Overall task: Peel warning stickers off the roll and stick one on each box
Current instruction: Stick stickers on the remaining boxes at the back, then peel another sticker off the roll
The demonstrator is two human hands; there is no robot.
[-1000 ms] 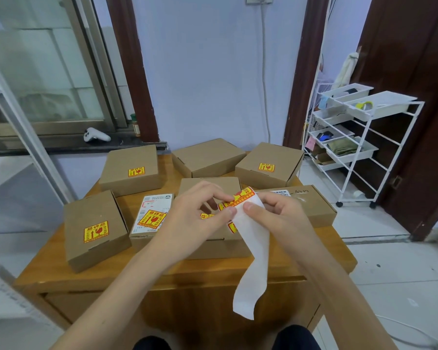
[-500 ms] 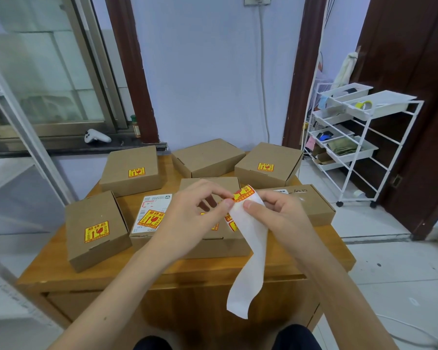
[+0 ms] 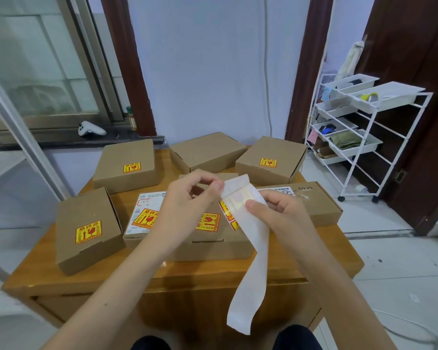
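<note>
A sticker [image 3: 234, 198] is being peeled: the left hand [image 3: 187, 198] pinches it, the right hand [image 3: 278, 213] grips the backing strip [image 3: 253, 261]. Next, it should be pressed onto the unlabelled back box [image 3: 208, 151].

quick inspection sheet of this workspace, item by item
surface: wooden table, crowded with cardboard boxes.
job's things: seven boxes; five show a yellow warning sticker, such as the near left box; back middle box and right box show none. White backing strip hangs over the table's front edge.
clutter: nothing seen.
grippers: left hand pinches the strip's top; right hand holds the strip lower down.
cables: white cable down the wall.
surroundings: white controller on the sill; white rack at right.
</note>
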